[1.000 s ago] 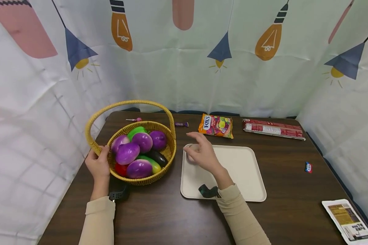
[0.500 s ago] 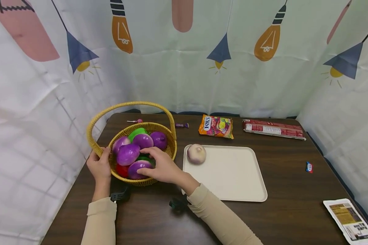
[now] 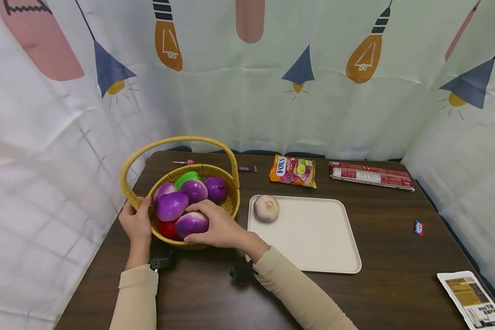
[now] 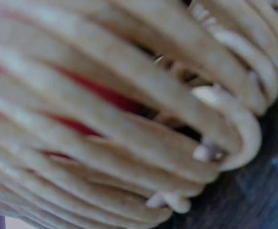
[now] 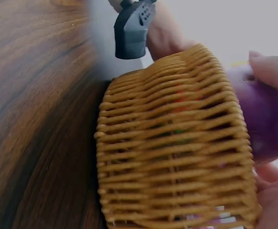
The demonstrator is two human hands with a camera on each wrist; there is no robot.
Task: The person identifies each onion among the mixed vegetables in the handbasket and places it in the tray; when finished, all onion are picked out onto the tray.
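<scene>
My left hand (image 3: 135, 224) grips the left side of a yellow wicker basket (image 3: 236, 195), where the tall handle meets the rim. Inside lie several glossy purple onions (image 3: 172, 206), a green vegetable (image 3: 186, 178) and a red one (image 3: 167, 229). My right hand (image 3: 222, 228) reaches over the near right rim, thumb and fingers around a purple onion (image 3: 192, 223) with a whitish top. In the right wrist view that onion (image 5: 267, 119) shows beyond the woven wall. Blurred wicker (image 4: 105, 105) fills the left wrist view. A pale onion (image 3: 266, 208) sits in the tray's far left corner.
The cream tray (image 3: 313, 233) lies right of the basket. Along the back are a lollipop (image 3: 185, 162), a purple-wrapped candy (image 3: 247, 168), a FOX'S candy bag (image 3: 293, 171) and a long red packet (image 3: 371, 175). A small candy (image 3: 418, 228) and a white pouch (image 3: 472, 298) lie rightward.
My right hand has left the pale onion on the tray, moved left to the basket, and closed around a purple onion there. My left hand keeps its hold on the basket.
</scene>
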